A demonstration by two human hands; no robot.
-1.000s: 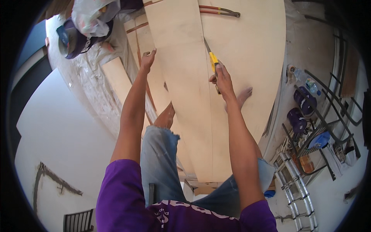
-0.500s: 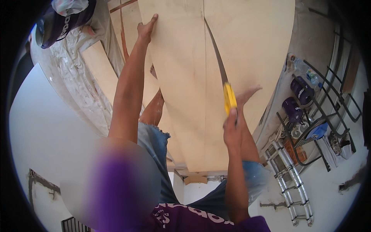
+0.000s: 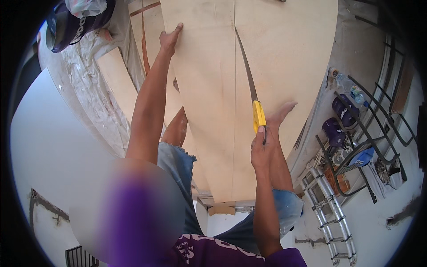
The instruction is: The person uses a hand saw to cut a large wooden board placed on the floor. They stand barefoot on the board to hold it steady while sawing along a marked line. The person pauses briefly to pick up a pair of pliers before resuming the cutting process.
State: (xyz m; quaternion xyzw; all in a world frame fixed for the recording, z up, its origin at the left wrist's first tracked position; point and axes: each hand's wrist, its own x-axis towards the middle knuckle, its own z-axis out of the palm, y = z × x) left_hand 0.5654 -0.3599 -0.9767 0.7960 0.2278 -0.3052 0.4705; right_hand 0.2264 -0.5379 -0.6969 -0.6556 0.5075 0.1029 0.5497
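A large pale plywood sheet (image 3: 204,89) lies below me, with a long straight line or cut running through it. My right hand (image 3: 260,153) is closed round the yellow handle of a handsaw (image 3: 250,82). The saw's blade points away from me, and its tip meets the line in the sheet. On the sheet's left edge, my left hand (image 3: 170,41) grips with the thumb on top; its other fingers are mostly hidden. My bare right foot (image 3: 283,112) rests on the wood, right of the saw handle.
At left, a narrow board (image 3: 116,70) lies by crumpled plastic sheeting (image 3: 82,62); a dark purple bag (image 3: 75,27) sits beyond. To the right are a black metal frame (image 3: 378,153), purple containers (image 3: 334,131), plastic bottles (image 3: 357,94) and a folded ladder (image 3: 331,218).
The saw has come slightly toward me, and its handle has swung left with my right hand. My left hand keeps its hold on the sheet's edge. A dark object now shows at the top edge.
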